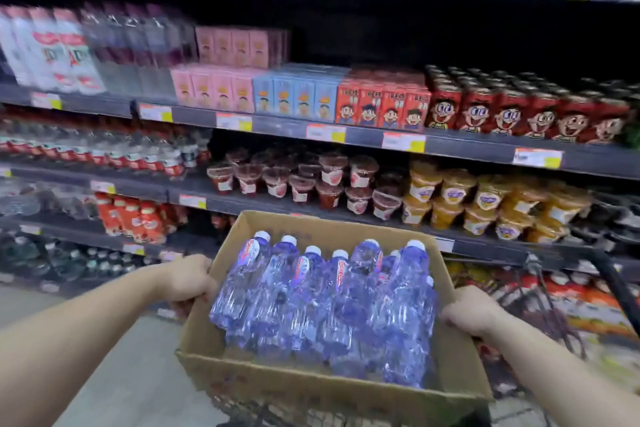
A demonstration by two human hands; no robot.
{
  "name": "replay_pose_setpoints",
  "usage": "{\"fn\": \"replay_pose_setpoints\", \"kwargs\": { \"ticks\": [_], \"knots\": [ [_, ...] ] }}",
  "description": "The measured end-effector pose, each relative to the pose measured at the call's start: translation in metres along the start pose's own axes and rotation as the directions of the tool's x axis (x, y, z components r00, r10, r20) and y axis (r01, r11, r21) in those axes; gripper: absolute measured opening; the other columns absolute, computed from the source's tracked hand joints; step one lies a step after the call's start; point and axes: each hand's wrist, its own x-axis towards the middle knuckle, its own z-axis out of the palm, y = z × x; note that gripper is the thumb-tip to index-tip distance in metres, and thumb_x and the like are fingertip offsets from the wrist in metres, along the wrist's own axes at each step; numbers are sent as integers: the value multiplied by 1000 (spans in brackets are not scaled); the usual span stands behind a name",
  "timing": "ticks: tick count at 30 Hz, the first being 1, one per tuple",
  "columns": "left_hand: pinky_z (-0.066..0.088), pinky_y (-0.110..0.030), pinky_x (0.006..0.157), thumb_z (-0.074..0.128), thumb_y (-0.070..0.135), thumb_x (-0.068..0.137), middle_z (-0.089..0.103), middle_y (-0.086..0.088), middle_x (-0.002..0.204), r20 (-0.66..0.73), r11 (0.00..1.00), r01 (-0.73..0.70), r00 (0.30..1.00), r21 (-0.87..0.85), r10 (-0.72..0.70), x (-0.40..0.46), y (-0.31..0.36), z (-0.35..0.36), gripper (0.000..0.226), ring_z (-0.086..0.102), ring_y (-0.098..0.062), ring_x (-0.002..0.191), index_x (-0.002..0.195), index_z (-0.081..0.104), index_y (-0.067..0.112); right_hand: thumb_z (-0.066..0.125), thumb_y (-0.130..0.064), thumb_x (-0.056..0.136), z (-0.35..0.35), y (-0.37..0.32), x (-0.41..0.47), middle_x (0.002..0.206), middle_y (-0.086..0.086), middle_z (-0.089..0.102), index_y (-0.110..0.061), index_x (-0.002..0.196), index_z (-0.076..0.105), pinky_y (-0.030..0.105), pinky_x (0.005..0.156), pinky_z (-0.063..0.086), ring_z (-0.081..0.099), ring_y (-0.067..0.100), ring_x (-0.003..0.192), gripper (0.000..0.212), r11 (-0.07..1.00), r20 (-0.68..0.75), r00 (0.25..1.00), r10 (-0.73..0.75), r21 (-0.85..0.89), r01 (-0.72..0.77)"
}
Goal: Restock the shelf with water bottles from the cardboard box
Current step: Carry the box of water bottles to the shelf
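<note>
Box (322,388): open, full of bottles (322,302); left hand (188,282) and right hand (471,310) grip its side rims, before shelf (346,206).

Open cardboard box (313,388) of water bottles (322,302)

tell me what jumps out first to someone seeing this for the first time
An open cardboard box packed with clear blue water bottles fills the lower centre, gripped at its sides by the left hand and right hand. Behind it, shelves hold bright cartoon-faced red cartons at upper right.
</note>
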Motion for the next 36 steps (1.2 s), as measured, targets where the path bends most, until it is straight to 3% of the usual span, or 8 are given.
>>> {"fn": "replay_pose_setpoints", "kwargs": {
  "ticks": [3, 9, 15, 22, 24, 28, 33, 36],
  "knots": [
    [41, -24, 38, 58, 18, 42, 60, -16, 57, 67, 1000, -7, 998, 4, 6, 57, 7, 19, 24, 54, -25, 44, 64, 57, 7, 64, -11, 75, 18, 10, 41, 65, 7, 66, -6, 62, 65, 22, 43, 40, 61, 21, 58, 14, 999, -3, 999, 36, -15, -36],
    [56, -35, 48, 68, 12, 64, 72, -28, 90, 258, 993, 114, 959, 34, -119, 189, -40, 63, 41, 72, -45, 73, 103, 63, 2, 62, -20, 77, 72, 37, 99, 82, 10, 73, -7, 74, 71, 30, 63, 47, 69, 27, 81, 16, 990, 85, 991, 108, -95, -100],
    [44, -20, 35, 55, 16, 51, 61, -8, 68, 347, 988, 142, 925, 58, -154, 215, -27, 93, 28, 59, -14, 46, 79, 57, 12, 62, -12, 84, 131, 58, 122, 98, 15, 74, -18, 78, 67, 33, 73, 46, 68, 31, 99, 10, 982, 127, 975, 182, -65, -175],
    [47, -26, 39, 61, 17, 43, 63, -15, 77, 412, 979, 172, 888, 110, -203, 268, -73, 132, 39, 68, -35, 72, 81, 58, 10, 62, -22, 86, 201, 88, 147, 88, 10, 72, -15, 70, 62, 33, 70, 47, 68, 33, 93, 17, 952, 166, 938, 305, -56, -300],
    [46, -28, 43, 62, 18, 30, 61, -17, 70, 387, 974, 224, 894, 44, -223, 272, -78, 141, 53, 65, -35, 64, 82, 58, 6, 60, -28, 90, 218, 91, 155, 100, 13, 73, -13, 84, 68, 35, 76, 49, 67, 33, 99, 18, 955, 183, 937, 297, -65, -290],
    [45, -25, 41, 64, 23, 46, 66, -14, 65, 318, 973, 227, 920, 45, -229, 283, -87, 159, 48, 61, -23, 45, 90, 59, 5, 57, -27, 91, 247, 91, 170, 101, 18, 71, -17, 81, 57, 33, 67, 43, 65, 37, 95, 14, 939, 145, 929, 341, -7, -343],
    [54, -29, 61, 67, 44, 75, 72, -14, 101, 200, 952, 234, 941, 200, -273, 312, -125, 186, 46, 70, -30, 83, 107, 59, 11, 55, -29, 95, 286, 97, 178, 102, 20, 70, -16, 88, 55, 34, 71, 44, 63, 35, 89, 15, 906, 146, 901, 409, 55, -420],
    [52, -32, 79, 54, 57, 73, 71, -10, 110, 128, 938, 217, 958, 271, -258, 313, -138, 195, 55, 68, -28, 97, 109, 59, 16, 56, -25, 95, 302, 100, 179, 104, 20, 68, -12, 99, 57, 32, 70, 42, 64, 36, 96, 14, 882, 120, 881, 458, 65, -467]
  ]
}}
